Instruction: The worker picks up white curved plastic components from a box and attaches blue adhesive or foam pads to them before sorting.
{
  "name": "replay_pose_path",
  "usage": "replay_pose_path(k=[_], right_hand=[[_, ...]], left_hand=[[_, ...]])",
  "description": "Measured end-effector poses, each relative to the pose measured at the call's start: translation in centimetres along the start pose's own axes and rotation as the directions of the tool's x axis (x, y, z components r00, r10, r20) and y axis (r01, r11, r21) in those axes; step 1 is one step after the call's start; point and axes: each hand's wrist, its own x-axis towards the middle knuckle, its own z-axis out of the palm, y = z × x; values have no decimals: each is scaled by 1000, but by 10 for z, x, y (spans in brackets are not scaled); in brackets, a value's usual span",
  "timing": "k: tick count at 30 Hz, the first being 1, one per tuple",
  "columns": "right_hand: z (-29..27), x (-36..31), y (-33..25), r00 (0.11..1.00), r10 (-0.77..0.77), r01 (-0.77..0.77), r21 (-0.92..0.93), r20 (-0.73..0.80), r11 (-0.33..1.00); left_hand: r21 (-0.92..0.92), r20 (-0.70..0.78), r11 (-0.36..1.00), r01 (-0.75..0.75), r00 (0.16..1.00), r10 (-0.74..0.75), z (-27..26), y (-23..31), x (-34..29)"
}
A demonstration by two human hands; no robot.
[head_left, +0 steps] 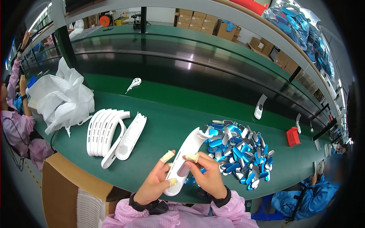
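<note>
Pink sleeves (232,211) at the near edge, with black bands (224,199) at both wrists. Left hand (154,183) closed around the near end of a curved white shell (193,143): thumb over the perforated tip, index finger up along the left side. Right hand (208,174) at the shell's right side, index finger and thumb bent close together beside the oval opening; cannot tell whether they pinch anything. Pale covers on several fingertips. Shell tilted, far end leaning right, above the green table (163,114). Near left: open cardboard box (62,176) with ribbed white material inside. Near right: co-worker in blue (310,203). Right of the shell: loose heap of small blue and grey oval pieces (243,152). Left of it: row of nested white shells (100,131), with a flat-lying white shell (132,137) just beside. Beyond the row, crumpled white wrapping (62,100). Farther right, red bin (292,136) and single shell (260,107). Far centre-left, small white part (134,83); beyond, dark conveyor belt (167,62), then stacked cartons (195,21).
</note>
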Motion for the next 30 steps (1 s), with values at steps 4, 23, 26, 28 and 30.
replay_pose_path(k=[4,23,26,28,30], right_hand=[[2,-2,3,995,-95,93,-161,-4,982],[-9,-4,34,936,329,-347,464,123,815],[-19,-19,13,850,360,-458,201,385,866],[-10,-28,0,760,383,-526,151,525,837],[1,-33,18,783,316,-565,401,535,721]], left_hand=[[-17,22,1000,-15,1000,15,-2,-4,-1],[98,52,990,-101,994,97,-4,-17,6],[25,55,995,-95,994,94,-5,-17,9],[-11,43,994,-110,993,110,-6,-19,9],[-49,9,989,-142,990,143,-5,-20,9]])
